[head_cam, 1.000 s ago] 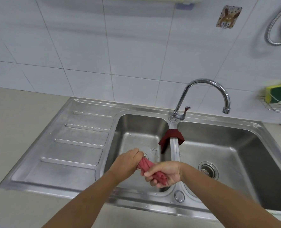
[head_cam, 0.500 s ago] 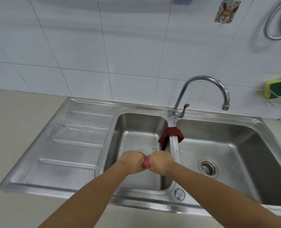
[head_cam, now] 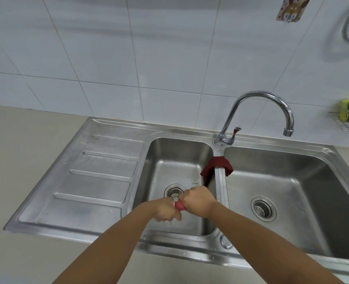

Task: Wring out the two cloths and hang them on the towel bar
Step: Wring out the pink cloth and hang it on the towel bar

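Because the water has to go somewhere, the person holds the pink cloth [head_cam: 179, 206] out over the left basin [head_cam: 167, 160] of the steel double sink [head_cam: 108, 140], just above its drain strainer [head_cam: 174, 192], so whatever is squeezed out would fall straight down the hole and not onto the bench [head_cam: 26, 140]. Both fists are clenched on the cloth: the left hand [head_cam: 165, 211] and the right hand [head_cam: 199, 201] are pressed knuckle to knuckle, with only a small roll of pink showing between them, and their different angles read to me as a twist in opposite directions. The second cloth, a dark red one [head_cam: 217, 165], is draped over the divider between the two basins, just below the foot of the tap [head_cam: 257, 111], parked where it can drip into either side. I judge it is waiting its turn. The towel bar is not in view from here, so neither cloth has been hung yet.
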{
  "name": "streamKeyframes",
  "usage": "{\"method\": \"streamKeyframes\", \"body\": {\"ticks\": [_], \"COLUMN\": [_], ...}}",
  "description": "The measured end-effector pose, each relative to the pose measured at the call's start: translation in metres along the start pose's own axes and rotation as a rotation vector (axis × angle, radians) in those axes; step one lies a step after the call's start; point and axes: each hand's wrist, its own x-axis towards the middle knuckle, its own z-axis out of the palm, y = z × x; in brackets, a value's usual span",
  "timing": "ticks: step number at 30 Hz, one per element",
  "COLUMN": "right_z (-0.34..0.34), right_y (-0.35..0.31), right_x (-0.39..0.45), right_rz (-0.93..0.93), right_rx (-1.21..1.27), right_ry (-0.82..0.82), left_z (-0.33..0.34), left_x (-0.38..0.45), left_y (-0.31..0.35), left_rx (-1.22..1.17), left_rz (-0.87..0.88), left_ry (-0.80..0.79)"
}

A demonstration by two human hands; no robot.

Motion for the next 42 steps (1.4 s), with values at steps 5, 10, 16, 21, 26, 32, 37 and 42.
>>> {"method": "streamKeyframes", "body": {"ticks": [5, 10, 16, 21, 26, 32, 37, 42], "right_z": [0.0, -0.006, -0.029, -0.022, -0.026, -0.021, -0.02, -0.02], "right_y": [-0.008, -0.001, 0.008, 0.008, 0.01, 0.016, 0.009, 0.004], "right_x": [0.001, 0.002, -0.008, -0.007, -0.007, -0.007, -0.001, 0.001], "right_rz": [0.228, 0.435, 0.403, 0.332, 0.226, 0.126, 0.109, 0.176], "right_rx": [0.195, 0.714, 1.144, 0.588, 0.12, -0.006, -0.011, 0.152], "right_ry": [0.041, -0.22, -0.383, -0.258, -0.035, 0.118, 0.074, 0.059], "left_z": [0.007, 0.016, 0.014, 0.01, 0.004, -0.008, -0.006, -0.003], "left_x": [0.01, 0.01, 0.007, -0.003, -0.004, -0.014, -0.021, -0.013], "left_y": [-0.017, -0.032, -0.036, -0.015, 0.008, 0.024, 0.019, -0.001], "left_rx": [0.388, 0.658, 0.675, 0.759, 0.76, 0.278, 0.053, 0.486], "left_rz": [0.087, 0.335, 0.579, 0.455, 0.267, 0.209, 0.198, 0.178], "left_ry": [0.548, 1.06, 1.051, 0.754, 0.721, 0.368, 0.287, 0.557]}}
